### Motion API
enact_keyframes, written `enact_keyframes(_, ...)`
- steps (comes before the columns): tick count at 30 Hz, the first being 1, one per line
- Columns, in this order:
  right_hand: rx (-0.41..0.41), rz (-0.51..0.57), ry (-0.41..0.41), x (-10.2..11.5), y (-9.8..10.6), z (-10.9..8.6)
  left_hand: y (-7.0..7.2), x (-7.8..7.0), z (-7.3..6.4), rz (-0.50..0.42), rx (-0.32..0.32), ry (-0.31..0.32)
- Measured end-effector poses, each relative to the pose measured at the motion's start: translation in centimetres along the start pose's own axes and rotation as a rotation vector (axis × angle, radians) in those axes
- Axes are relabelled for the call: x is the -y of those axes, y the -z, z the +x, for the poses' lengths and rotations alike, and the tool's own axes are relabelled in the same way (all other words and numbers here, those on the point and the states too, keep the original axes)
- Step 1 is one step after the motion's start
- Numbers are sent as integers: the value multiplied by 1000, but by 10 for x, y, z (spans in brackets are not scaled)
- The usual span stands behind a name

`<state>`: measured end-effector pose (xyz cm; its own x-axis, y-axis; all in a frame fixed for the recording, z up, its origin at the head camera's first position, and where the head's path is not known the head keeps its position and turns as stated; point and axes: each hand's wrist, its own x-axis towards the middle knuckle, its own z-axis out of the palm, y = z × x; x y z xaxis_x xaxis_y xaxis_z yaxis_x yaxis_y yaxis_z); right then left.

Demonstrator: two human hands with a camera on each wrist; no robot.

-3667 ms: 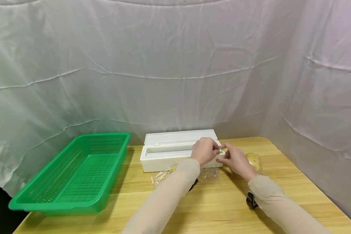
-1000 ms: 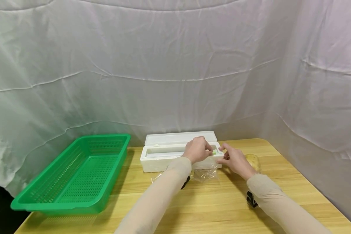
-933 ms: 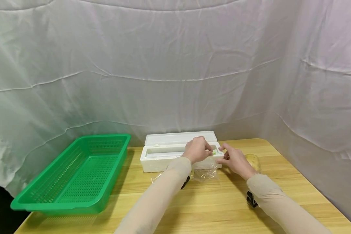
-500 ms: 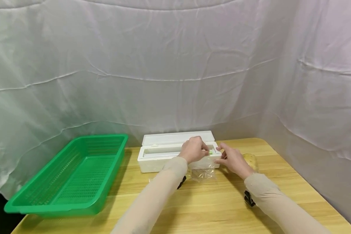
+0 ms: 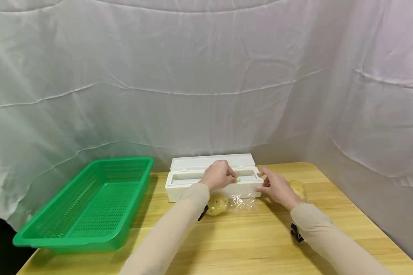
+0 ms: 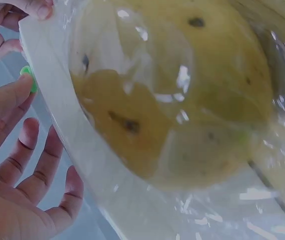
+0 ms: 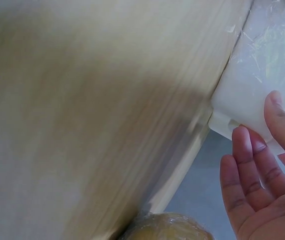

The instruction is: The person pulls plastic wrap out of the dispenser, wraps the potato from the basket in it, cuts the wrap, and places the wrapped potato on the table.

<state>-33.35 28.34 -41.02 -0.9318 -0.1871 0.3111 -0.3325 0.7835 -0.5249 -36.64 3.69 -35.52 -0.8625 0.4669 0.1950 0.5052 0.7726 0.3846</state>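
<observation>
A white cling film dispenser [image 5: 179, 193] lies lengthwise on the table, its lid tipped back. My left hand [image 5: 217, 175] pinches a small green slider [image 5: 238, 179] on its front edge between thumb and index finger; the other fingers are loosely bent in the left wrist view. My right hand [image 5: 276, 188] holds the dispenser's right end, thumb on the front face and fingers at the end, as the right wrist view shows. Clear cling film [image 5: 242, 202] hangs down the front onto the table and covers a potato [image 6: 182, 100] beside my left wrist.
Another potato [image 5: 298, 190], with film around it in the right wrist view [image 7: 167, 229], sits right of the dispenser behind my right hand. A green plastic basket [image 5: 130, 208] stands at the left. Pale curtain [image 5: 206, 114] hangs behind the wooden table [image 5: 247, 244].
My left hand has slid the green slider leftward from the dispenser's right end, uncovering more of the potato to view. My right hand has stayed at the right end.
</observation>
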Motion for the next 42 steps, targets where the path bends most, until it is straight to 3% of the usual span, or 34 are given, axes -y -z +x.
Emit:
enact_keyframes(13,5,-18,-6,-6,5,-2,4,5,-3,-56,24,20)
enact_keyframes(42,1,-14,-1,-11,5,0,19,48,-17,-121,20,14)
